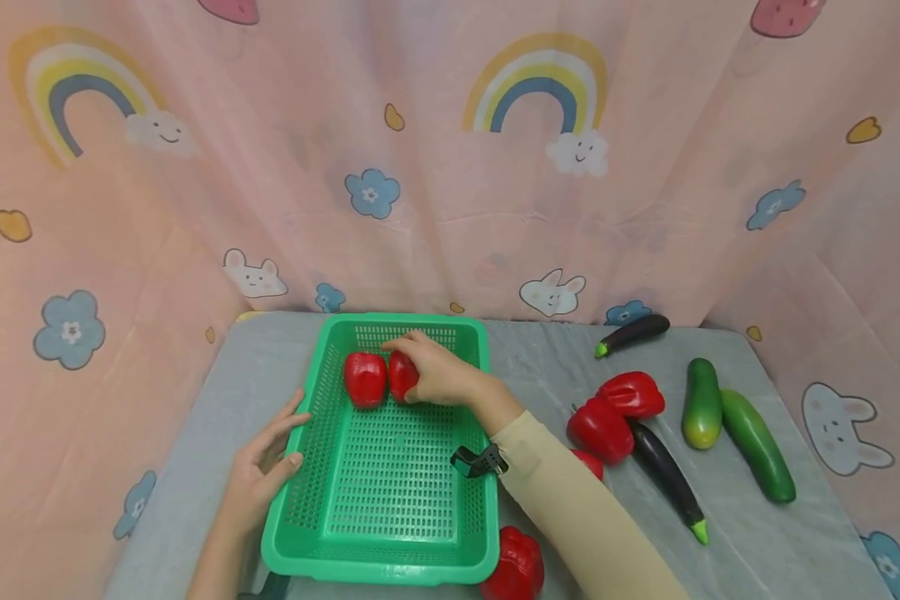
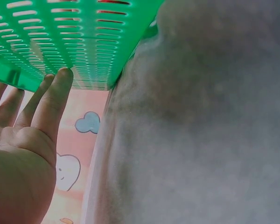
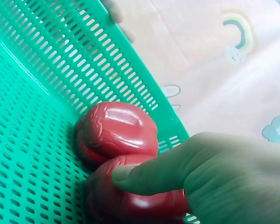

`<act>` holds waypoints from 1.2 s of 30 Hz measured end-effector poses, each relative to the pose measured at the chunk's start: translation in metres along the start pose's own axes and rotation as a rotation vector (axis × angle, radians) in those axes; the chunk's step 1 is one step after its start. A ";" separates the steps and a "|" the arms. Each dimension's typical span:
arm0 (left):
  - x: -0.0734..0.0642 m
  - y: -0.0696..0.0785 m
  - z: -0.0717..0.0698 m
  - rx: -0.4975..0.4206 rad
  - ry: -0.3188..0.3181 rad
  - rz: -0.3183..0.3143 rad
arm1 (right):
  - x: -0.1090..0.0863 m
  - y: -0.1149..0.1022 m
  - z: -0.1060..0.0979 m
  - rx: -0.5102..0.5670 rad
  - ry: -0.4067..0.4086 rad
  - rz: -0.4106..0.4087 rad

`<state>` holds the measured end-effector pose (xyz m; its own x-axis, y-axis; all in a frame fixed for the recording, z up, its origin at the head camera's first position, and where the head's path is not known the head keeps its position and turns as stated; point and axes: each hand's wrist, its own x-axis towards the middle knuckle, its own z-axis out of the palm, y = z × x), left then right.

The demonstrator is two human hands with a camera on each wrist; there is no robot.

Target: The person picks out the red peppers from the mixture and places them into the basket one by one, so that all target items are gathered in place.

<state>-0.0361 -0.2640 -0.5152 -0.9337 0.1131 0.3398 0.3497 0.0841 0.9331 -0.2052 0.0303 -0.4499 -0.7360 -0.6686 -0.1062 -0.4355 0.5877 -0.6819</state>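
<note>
In the head view a green perforated basket stands on the grey cloth. Inside, near its far end, a red bell pepper sits by the left wall. Right beside it, my right hand grips a second red bell pepper, with the thumb across it in the right wrist view. The two peppers touch there. My left hand is at the basket's left side, its fingers extended against the rim. From the left wrist view, the fingertips lie along the slotted outer wall.
Right of the basket lie several more red peppers, a long eggplant and a smaller eggplant. Farther right are a cucumber and a shorter green one. A pink patterned curtain hangs behind the table.
</note>
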 end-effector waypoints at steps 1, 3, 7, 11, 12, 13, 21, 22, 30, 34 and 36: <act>0.000 0.000 0.000 -0.001 -0.001 0.002 | 0.000 0.000 0.000 0.001 0.003 -0.001; 0.000 -0.001 0.000 -0.004 -0.002 0.006 | 0.000 0.000 0.000 0.004 0.007 0.000; 0.000 -0.002 0.000 -0.005 -0.003 0.013 | 0.000 0.000 -0.001 -0.011 0.007 0.000; 0.000 -0.001 0.000 -0.004 -0.001 0.008 | 0.004 0.008 0.003 -0.027 0.006 -0.017; 0.000 -0.001 0.000 -0.002 -0.002 0.007 | 0.004 0.008 0.003 -0.030 0.006 -0.018; 0.000 0.000 0.000 -0.001 -0.003 0.007 | 0.004 0.008 0.004 -0.033 0.006 -0.018; 0.001 0.003 0.000 0.013 0.000 0.003 | 0.001 -0.002 0.000 -0.024 0.011 0.004; 0.001 0.003 0.000 0.012 0.001 0.001 | 0.001 -0.002 -0.001 -0.027 0.012 0.007; 0.001 0.004 -0.001 0.023 -0.005 -0.013 | 0.000 -0.007 -0.002 -0.072 0.046 0.010; 0.000 0.003 0.000 0.022 -0.006 -0.017 | -0.001 -0.008 -0.004 -0.091 0.062 -0.007; 0.000 0.003 0.000 0.019 -0.007 -0.017 | -0.003 -0.010 -0.005 -0.100 0.068 -0.015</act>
<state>-0.0354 -0.2638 -0.5122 -0.9389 0.1183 0.3232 0.3355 0.1052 0.9361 -0.2018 0.0287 -0.4390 -0.7610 -0.6471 -0.0453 -0.4937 0.6231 -0.6067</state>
